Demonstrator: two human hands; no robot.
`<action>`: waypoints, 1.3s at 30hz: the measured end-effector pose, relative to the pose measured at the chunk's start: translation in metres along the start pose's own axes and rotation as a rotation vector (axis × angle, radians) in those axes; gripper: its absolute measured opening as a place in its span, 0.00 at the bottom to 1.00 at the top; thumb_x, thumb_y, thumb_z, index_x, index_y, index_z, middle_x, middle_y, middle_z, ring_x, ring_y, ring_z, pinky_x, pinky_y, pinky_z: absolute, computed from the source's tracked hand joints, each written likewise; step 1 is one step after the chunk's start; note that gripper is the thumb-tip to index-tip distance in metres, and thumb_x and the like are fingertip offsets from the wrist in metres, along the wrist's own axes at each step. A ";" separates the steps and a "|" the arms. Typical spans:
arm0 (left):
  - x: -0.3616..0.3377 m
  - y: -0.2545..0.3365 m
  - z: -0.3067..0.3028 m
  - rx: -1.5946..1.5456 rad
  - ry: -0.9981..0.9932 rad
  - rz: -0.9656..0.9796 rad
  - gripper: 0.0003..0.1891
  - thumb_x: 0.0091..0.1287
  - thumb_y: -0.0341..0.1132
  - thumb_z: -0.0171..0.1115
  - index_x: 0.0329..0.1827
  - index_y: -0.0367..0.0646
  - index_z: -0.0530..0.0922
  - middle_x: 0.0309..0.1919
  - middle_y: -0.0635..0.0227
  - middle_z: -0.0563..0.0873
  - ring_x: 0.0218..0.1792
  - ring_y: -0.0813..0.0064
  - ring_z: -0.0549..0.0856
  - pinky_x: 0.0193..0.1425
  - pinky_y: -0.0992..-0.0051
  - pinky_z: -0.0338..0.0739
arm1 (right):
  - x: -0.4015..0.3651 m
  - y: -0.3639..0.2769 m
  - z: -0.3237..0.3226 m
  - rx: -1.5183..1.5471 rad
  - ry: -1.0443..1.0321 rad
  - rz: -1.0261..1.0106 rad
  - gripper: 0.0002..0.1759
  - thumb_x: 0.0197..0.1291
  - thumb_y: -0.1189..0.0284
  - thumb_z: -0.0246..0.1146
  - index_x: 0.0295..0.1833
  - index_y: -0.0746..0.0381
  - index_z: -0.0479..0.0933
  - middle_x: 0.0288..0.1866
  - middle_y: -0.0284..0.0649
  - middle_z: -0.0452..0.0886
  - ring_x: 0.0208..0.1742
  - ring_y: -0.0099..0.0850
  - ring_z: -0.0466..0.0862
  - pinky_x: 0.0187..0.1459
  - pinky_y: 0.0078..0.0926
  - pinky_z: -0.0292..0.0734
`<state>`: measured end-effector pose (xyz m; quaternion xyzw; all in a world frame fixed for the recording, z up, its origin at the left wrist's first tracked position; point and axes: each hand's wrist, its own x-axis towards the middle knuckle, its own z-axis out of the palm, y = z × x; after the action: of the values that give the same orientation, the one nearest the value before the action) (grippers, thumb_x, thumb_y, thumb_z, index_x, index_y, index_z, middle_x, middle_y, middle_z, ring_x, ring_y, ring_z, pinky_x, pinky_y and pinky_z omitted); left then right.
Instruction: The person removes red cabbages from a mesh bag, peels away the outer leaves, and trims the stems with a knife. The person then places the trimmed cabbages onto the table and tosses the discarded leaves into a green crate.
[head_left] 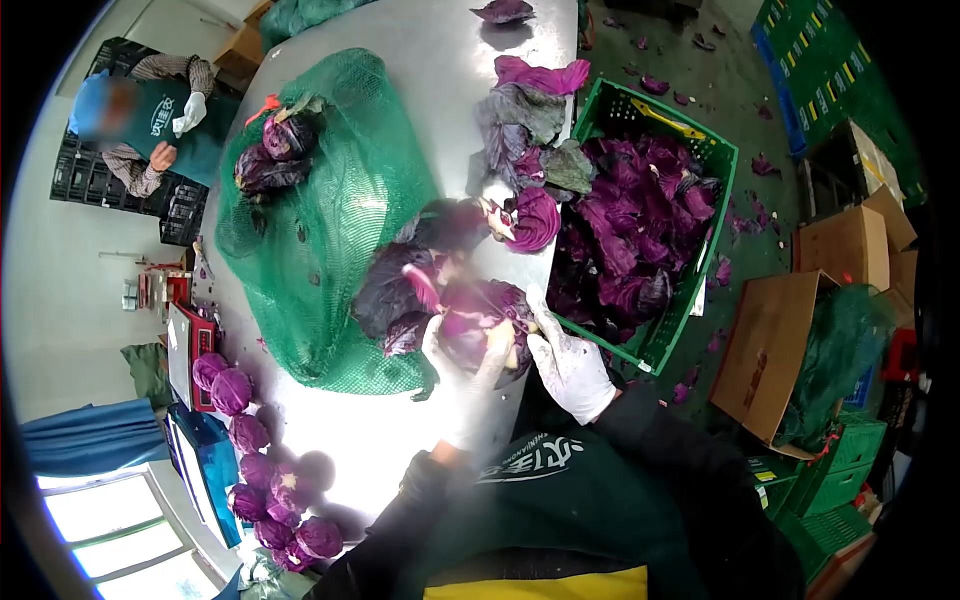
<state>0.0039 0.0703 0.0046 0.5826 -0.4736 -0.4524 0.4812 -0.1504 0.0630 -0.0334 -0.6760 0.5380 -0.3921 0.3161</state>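
A red cabbage (pixel 470 322), blurred by glare, is between my white-gloved hands at the table's near edge. My left hand (pixel 465 372) grips it from the near-left side, its thumb across the pale stem area. On its right side my right hand (pixel 570 368) pinches at the outer leaves; the fingertips are partly hidden. Just beyond lie dark, untrimmed cabbages (pixel 388 290) with loose outer leaves. Farther on, a cut piece of cabbage (pixel 536 220) shows its pale stem beside a pile of wilted outer leaves (pixel 522 115).
A green crate (pixel 722 160) full of purple leaves stands to the right. A green mesh bag (pixel 350 180) with cabbages lies on the metal table (pixel 425 60). Several trimmed cabbages (pixel 250 432) sit at left near a scale (pixel 190 350). Across the table is another person (pixel 180 120). Cardboard boxes (pixel 765 355) stand right.
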 end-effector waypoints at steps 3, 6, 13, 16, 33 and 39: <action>-0.001 0.003 0.003 0.078 0.056 -0.004 0.38 0.57 0.34 0.75 0.71 0.57 0.67 0.70 0.52 0.59 0.64 0.53 0.73 0.65 0.65 0.74 | 0.013 0.004 0.001 0.098 0.171 0.050 0.24 0.75 0.65 0.52 0.73 0.57 0.67 0.31 0.54 0.83 0.27 0.48 0.84 0.30 0.41 0.79; 0.003 0.029 0.008 -0.017 0.008 -0.132 0.42 0.61 0.27 0.71 0.76 0.50 0.57 0.71 0.59 0.62 0.69 0.64 0.69 0.71 0.67 0.67 | 0.030 0.053 -0.010 0.391 0.061 0.545 0.23 0.76 0.63 0.52 0.72 0.57 0.68 0.33 0.56 0.83 0.32 0.52 0.84 0.31 0.41 0.77; 0.032 0.022 -0.009 -0.360 -0.227 -0.249 0.44 0.63 0.19 0.65 0.79 0.51 0.52 0.71 0.62 0.65 0.68 0.68 0.71 0.72 0.66 0.69 | 0.044 -0.002 -0.049 -0.033 -0.040 -0.084 0.34 0.73 0.55 0.54 0.80 0.51 0.57 0.64 0.48 0.78 0.42 0.46 0.87 0.43 0.38 0.83; 0.036 0.028 -0.012 -0.403 -0.299 -0.293 0.45 0.62 0.20 0.67 0.79 0.49 0.52 0.71 0.62 0.65 0.70 0.68 0.69 0.74 0.65 0.66 | 0.054 -0.022 -0.051 -0.285 -0.256 0.075 0.47 0.59 0.47 0.68 0.79 0.52 0.59 0.58 0.53 0.76 0.52 0.50 0.82 0.51 0.39 0.80; 0.058 0.020 -0.018 0.326 -0.435 0.102 0.52 0.49 0.31 0.80 0.77 0.39 0.57 0.71 0.56 0.66 0.73 0.62 0.65 0.79 0.65 0.58 | 0.083 -0.016 -0.061 -0.060 -0.379 -0.031 0.43 0.56 0.46 0.68 0.73 0.57 0.68 0.61 0.56 0.77 0.60 0.51 0.80 0.61 0.43 0.75; 0.053 0.036 -0.006 0.572 -0.473 0.259 0.50 0.49 0.35 0.80 0.75 0.40 0.61 0.64 0.52 0.71 0.66 0.54 0.71 0.73 0.61 0.65 | 0.065 -0.022 -0.079 -0.040 -0.418 0.129 0.40 0.56 0.57 0.70 0.74 0.57 0.67 0.61 0.51 0.78 0.56 0.43 0.81 0.56 0.37 0.78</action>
<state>0.0132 0.0152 0.0375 0.5082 -0.7480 -0.3593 0.2304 -0.2006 0.0040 0.0368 -0.7129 0.5106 -0.2114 0.4318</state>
